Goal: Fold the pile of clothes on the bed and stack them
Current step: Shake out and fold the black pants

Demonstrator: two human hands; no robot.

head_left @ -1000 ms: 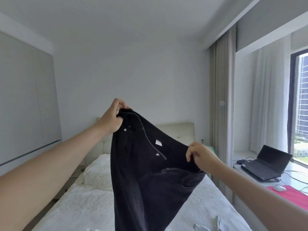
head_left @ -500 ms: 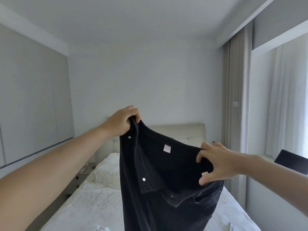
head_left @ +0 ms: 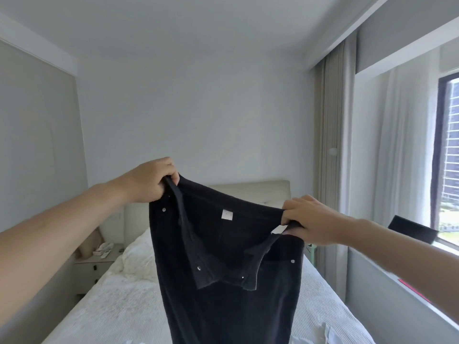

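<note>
Right hand [head_left: 313, 220] now gripping black trousers [head_left: 223, 269] waistband, left hand [head_left: 151, 181] too.

Two hands (left hand [head_left: 151, 181], right hand [head_left: 310, 220]), one pair of black trousers [head_left: 223, 281], one bed [head_left: 119, 309], one nightstand [head_left: 92, 266].

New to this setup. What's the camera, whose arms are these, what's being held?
No machine here: a person wears one wide-angle camera on the head, so you see their own bare arms reaching forward. The left hand and the right hand each grip one side of the waistband of dark trousers, held up in the air, fly open. Below lies a bed with a white cover and a pillow. A bedside table stands at the left, a window at the right.
</note>
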